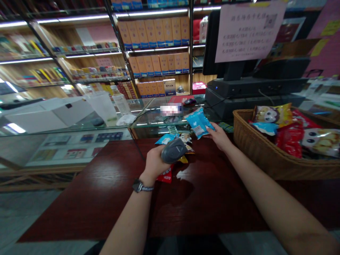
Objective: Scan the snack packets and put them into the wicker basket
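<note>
My left hand (155, 163) is wrapped round a grey handheld barcode scanner (174, 150), held over the dark red counter (106, 198). A watch sits on that wrist. My right hand (219, 136) pinches a light blue snack packet (199, 123) and holds it up in front of the scanner, near the glass case edge. Under and beyond the scanner lie several small snack packets (170, 139), among them a red one (166, 175) partly hidden by my left hand.
A wicker basket (255, 152) full of snack bags stands at the right. Behind it is a black till with a monitor (233, 46) and a paper notice. A glass display case (79, 131) carries a white box and a bottle. Shelves of boxed goods line the back.
</note>
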`<state>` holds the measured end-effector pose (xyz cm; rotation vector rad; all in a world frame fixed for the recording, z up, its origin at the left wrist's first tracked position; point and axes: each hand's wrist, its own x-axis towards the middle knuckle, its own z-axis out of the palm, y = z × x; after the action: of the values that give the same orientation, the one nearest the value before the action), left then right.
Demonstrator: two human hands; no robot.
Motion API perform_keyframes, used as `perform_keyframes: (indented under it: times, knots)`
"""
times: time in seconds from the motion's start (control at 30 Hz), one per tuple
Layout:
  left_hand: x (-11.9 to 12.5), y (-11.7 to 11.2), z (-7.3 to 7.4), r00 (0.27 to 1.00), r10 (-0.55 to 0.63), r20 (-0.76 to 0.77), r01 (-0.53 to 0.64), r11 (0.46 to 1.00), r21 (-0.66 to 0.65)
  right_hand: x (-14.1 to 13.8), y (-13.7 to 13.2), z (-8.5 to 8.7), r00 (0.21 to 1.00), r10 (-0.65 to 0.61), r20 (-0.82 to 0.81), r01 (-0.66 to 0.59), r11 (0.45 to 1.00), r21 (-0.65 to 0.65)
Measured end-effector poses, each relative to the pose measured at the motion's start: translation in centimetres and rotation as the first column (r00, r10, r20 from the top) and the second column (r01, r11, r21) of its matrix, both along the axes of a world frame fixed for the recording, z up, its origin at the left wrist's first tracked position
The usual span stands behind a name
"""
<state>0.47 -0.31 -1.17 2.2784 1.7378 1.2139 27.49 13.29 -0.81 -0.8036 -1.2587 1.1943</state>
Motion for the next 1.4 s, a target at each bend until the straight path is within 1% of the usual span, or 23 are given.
perform_keyframes:
  times: [0.1, 0.17, 0.23, 0.27, 0.33, 0.4, 0.47, 0.5, 0.57, 0.63, 0.67, 0.7, 0.73, 0.8, 0.83, 0.9, 0.97, 1.13, 1.17, 1.23, 1.3, 1.33, 1.4]
  knots:
    - [0.0, 0.0, 0.0, 1.000, 0.006, 0.009, -0.006, 1.000, 0.008, 0.9, 0.3, 2.0, 0.965, -0.192, -0.181, 0.211, 0.973, 0.094]
    - [0.1, 0.0, 0.0, 1.000, 0.000, 0.014, 0.000, 1.000, 0.013, 2.6, 0.6, 3.9, 0.869, -0.338, -0.361, 0.411, 0.900, 0.146]
    - [0.3, -0.1, 0.1, 1.000, -0.012, 0.020, 0.012, 1.000, 0.017, 4.9, 1.0, 5.4, 0.754, -0.459, -0.470, 0.578, 0.804, 0.142]
    - [0.3, -0.2, 0.1, 1.000, -0.018, 0.023, 0.017, 1.000, 0.019, 6.1, 1.1, 6.0, 0.712, -0.515, -0.478, 0.636, 0.761, 0.127]
    - [0.4, -0.2, 0.2, 0.999, -0.025, 0.029, 0.024, 0.999, 0.024, 8.0, 1.3, 6.5, 0.669, -0.607, -0.429, 0.705, 0.701, 0.108]
    - [0.4, -0.2, 0.2, 0.999, -0.027, 0.035, 0.026, 0.999, 0.026, 8.5, 1.2, 6.3, 0.659, -0.660, -0.361, 0.734, 0.669, 0.117]
    - [0.4, -0.1, 0.1, 0.999, -0.024, 0.041, 0.023, 0.999, 0.028, 7.4, 0.9, 5.7, 0.678, -0.655, -0.334, 0.725, 0.670, 0.158]
    - [0.4, -0.1, 0.1, 0.999, -0.021, 0.043, 0.020, 0.999, 0.028, 6.4, 0.7, 5.3, 0.706, -0.635, -0.313, 0.701, 0.688, 0.185]
    - [0.3, -0.1, 0.0, 0.999, -0.012, 0.048, 0.011, 0.999, 0.031, 3.8, 0.2, 4.1, 0.812, -0.552, -0.189, 0.583, 0.774, 0.247]
    - [0.3, 0.0, 0.0, 0.999, -0.001, 0.054, -0.001, 0.999, 0.037, 1.1, -0.3, 2.3, 0.909, -0.410, 0.075, 0.371, 0.878, 0.302]
    - [0.3, 0.0, 0.0, 0.998, 0.006, 0.058, -0.008, 0.999, 0.041, -0.1, -0.6, 1.2, 0.914, -0.329, 0.238, 0.243, 0.913, 0.329]
    - [0.3, 0.0, 0.1, 0.998, 0.013, 0.062, -0.015, 0.999, 0.045, -1.1, -0.9, 0.1, 0.882, -0.249, 0.400, 0.101, 0.929, 0.357]
    - [0.3, 0.0, 0.1, 0.998, 0.020, 0.066, -0.023, 0.999, 0.049, -1.9, -1.2, -1.1, 0.823, -0.177, 0.539, -0.048, 0.925, 0.377]
    - [0.3, 0.0, 0.2, 0.997, 0.033, 0.073, -0.037, 0.998, 0.058, -3.0, -1.7, -3.3, 0.679, -0.061, 0.732, -0.305, 0.883, 0.357]
    - [0.3, 0.0, 0.2, 0.996, 0.038, 0.076, -0.042, 0.997, 0.061, -3.3, -2.0, -4.2, 0.614, -0.015, 0.789, -0.398, 0.857, 0.326]
    - [0.2, 0.0, 0.2, 0.996, 0.044, 0.078, -0.049, 0.997, 0.066, -3.6, -2.4, -5.6, 0.525, 0.045, 0.850, -0.503, 0.822, 0.267]
    - [0.2, 0.0, 0.1, 0.996, 0.045, 0.079, -0.051, 0.996, 0.068, -3.5, -2.7, -6.3, 0.499, 0.060, 0.865, -0.537, 0.804, 0.254]
    - [0.2, 0.0, 0.0, 0.995, 0.053, 0.079, -0.058, 0.996, 0.063, -3.2, -2.8, -6.7, 0.593, 0.050, 0.803, -0.505, 0.800, 0.323]
    - [0.2, 0.0, 0.0, 0.995, 0.059, 0.081, -0.064, 0.996, 0.063, -3.1, -2.7, -6.6, 0.630, 0.056, 0.775, -0.475, 0.817, 0.327]
    - [0.1, 0.0, 0.1, 0.993, 0.073, 0.087, -0.079, 0.995, 0.066, -2.9, -2.2, -6.3, 0.739, 0.073, 0.670, -0.357, 0.886, 0.297]
    - [0.0, 0.0, 0.1, 0.992, 0.087, 0.095, -0.093, 0.993, 0.069, -2.7, -1.8, -5.9, 0.879, 0.094, 0.468, -0.198, 0.964, 0.178]
    - [0.0, 0.0, 0.1, 0.991, 0.089, 0.096, -0.096, 0.993, 0.068, -2.6, -1.6, -5.6, 0.932, 0.111, 0.345, -0.148, 0.985, 0.084]
    - [0.0, -0.1, 0.1, 0.992, 0.085, 0.092, -0.090, 0.994, 0.061, -2.4, -1.5, -5.1, 0.982, 0.146, 0.122, -0.136, 0.987, -0.087]
